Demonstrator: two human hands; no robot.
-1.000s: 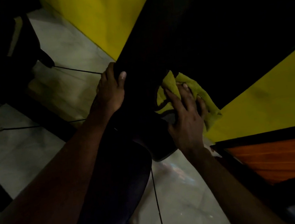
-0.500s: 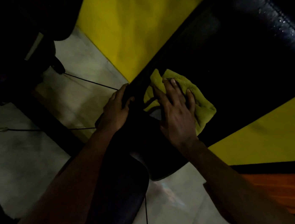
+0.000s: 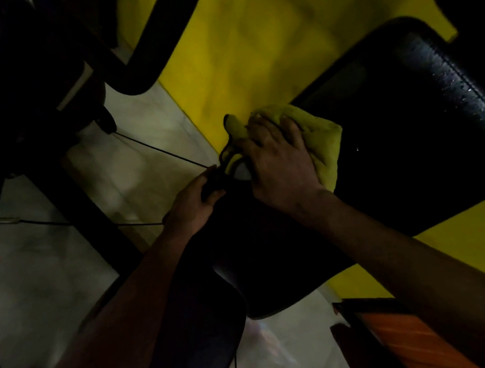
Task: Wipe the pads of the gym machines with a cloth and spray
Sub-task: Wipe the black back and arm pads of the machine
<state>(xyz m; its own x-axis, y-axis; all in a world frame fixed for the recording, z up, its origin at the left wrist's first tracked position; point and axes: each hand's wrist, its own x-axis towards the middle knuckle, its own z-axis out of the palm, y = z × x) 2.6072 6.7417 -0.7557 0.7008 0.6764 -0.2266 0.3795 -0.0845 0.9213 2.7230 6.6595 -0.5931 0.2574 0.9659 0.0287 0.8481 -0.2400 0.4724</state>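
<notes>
Two bare arms reach forward over a dark rounded seat (image 3: 191,327). The left hand (image 3: 191,203) grips the near left edge of the black pad (image 3: 407,139), its fingers curled round this edge. Just beside it, the right hand (image 3: 278,161) lies flat on the yellow-green cloth (image 3: 324,140), fingers a little apart, pressing the cloth on the pad's left part. Small bright drops sit near the pad's right seam. Beyond are a pale tiled floor (image 3: 47,269) and a yellow area (image 3: 248,45).
</notes>
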